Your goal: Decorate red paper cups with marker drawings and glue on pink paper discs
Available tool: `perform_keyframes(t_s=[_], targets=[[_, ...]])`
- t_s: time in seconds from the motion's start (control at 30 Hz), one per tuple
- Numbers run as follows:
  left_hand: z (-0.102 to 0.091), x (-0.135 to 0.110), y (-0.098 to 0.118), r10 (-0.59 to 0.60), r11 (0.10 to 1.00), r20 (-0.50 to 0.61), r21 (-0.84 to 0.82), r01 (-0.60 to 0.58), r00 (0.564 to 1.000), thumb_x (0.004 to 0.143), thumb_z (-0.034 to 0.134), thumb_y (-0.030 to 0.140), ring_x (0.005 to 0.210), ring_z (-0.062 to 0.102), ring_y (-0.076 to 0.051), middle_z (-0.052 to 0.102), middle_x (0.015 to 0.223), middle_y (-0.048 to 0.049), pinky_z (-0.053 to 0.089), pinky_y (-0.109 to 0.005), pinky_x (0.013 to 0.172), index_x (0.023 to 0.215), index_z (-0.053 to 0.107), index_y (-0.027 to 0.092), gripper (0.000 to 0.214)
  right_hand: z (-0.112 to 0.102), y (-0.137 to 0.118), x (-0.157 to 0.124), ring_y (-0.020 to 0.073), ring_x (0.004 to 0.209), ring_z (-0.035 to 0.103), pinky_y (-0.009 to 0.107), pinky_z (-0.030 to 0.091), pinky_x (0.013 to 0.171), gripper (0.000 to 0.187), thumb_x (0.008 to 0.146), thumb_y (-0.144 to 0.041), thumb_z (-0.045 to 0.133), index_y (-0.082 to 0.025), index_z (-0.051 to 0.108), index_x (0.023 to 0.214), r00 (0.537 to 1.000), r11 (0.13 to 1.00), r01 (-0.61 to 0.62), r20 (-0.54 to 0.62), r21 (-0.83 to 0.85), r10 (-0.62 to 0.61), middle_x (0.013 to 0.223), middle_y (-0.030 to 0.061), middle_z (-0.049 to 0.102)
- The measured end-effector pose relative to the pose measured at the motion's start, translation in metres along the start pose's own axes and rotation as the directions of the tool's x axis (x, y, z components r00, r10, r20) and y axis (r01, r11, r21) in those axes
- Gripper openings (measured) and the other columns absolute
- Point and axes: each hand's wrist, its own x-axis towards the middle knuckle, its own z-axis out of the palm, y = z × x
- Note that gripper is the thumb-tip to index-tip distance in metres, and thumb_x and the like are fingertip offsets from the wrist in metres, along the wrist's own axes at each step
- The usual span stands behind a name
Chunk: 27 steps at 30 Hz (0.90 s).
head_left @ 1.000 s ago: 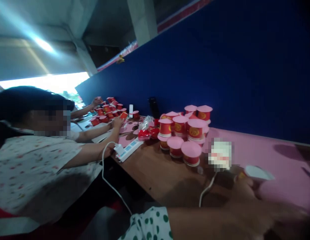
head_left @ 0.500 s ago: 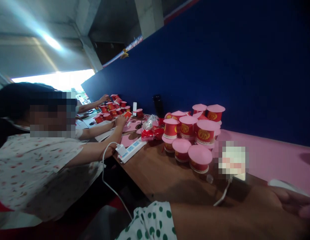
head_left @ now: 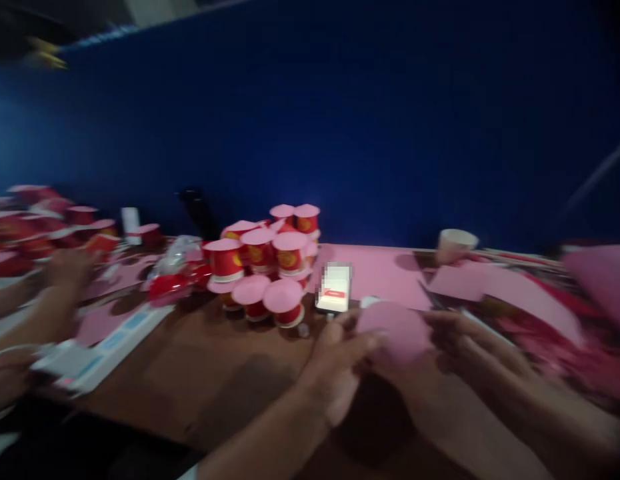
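My left hand point(head_left: 337, 370) is closed on a round pink paper disc point(head_left: 397, 333), its thumb lying over the near left edge. Whether a cup sits beneath the disc is hidden. My right hand point(head_left: 477, 350) is at the disc's right edge with fingers stretched out and apart; motion blur hides whether they touch it. Just beyond my left hand lies a phone point(head_left: 334, 287) with a lit screen. To its left stands a stack of red paper cups point(head_left: 259, 257) with pink, slightly conical tops and yellow emblems.
Pink sheets point(head_left: 380, 270) and a pale paper cup point(head_left: 455, 247) are at the back. Cut pink and red paper point(head_left: 535, 310) is heaped at right. At left are a power strip point(head_left: 110, 350), a red plastic bag point(head_left: 170, 287) and a co-worker's hand point(head_left: 67, 273).
My view has swung right. Both my hands now show near the middle, the left one holding the pink paper disc. The co-worker's body has mostly left the view.
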Motion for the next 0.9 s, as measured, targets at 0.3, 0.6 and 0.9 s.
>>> perform_keyframes(t_s=[0.3, 0.6, 0.9], targets=[[0.003, -0.011, -0.021, -0.063, 0.994, 0.003, 0.093, 0.062, 0.998, 0.073, 0.069, 0.018, 0.080, 0.064, -0.014, 0.068, 0.098, -0.0047, 0.050, -0.023, 0.074, 0.101, 0.061, 0.017, 0.030, 0.015, -0.013, -0.019, 0.0142, 0.081, 0.055, 0.022, 0.042, 0.062, 0.037, 0.078, -0.043, 0.063, -0.018, 0.058, 0.105, 0.987, 0.959, -0.045, 0.159, 0.279, 0.000, 0.101, 0.0070, 0.061], [-0.008, -0.010, -0.036, -0.128, 0.954, 0.144, 0.289, 0.082, 0.981, 0.071, 0.072, 0.021, 0.081, 0.065, -0.017, 0.070, 0.094, -0.0077, 0.050, -0.025, 0.073, 0.098, 0.064, 0.016, 0.029, 0.015, -0.005, -0.028, 0.0091, 0.064, 0.049, 0.020, 0.038, 0.059, 0.030, 0.072, -0.040, 0.070, -0.014, 0.057, 0.081, 0.983, 0.936, -0.085, 0.183, 0.342, 0.023, 0.074, -0.0010, 0.057], [-0.001, -0.015, -0.032, -0.108, 0.878, 0.064, 0.474, 0.065, 0.992, 0.061, 0.078, 0.030, 0.075, 0.063, -0.018, 0.071, 0.075, -0.0068, 0.049, -0.026, 0.071, 0.079, 0.071, 0.013, 0.026, 0.015, -0.009, -0.039, 0.0085, 0.061, 0.045, 0.018, 0.033, 0.053, 0.028, 0.076, -0.040, 0.066, -0.013, 0.061, 0.083, 0.979, 0.995, -0.069, 0.199, 0.076, 0.053, 0.070, -0.0019, 0.054]])
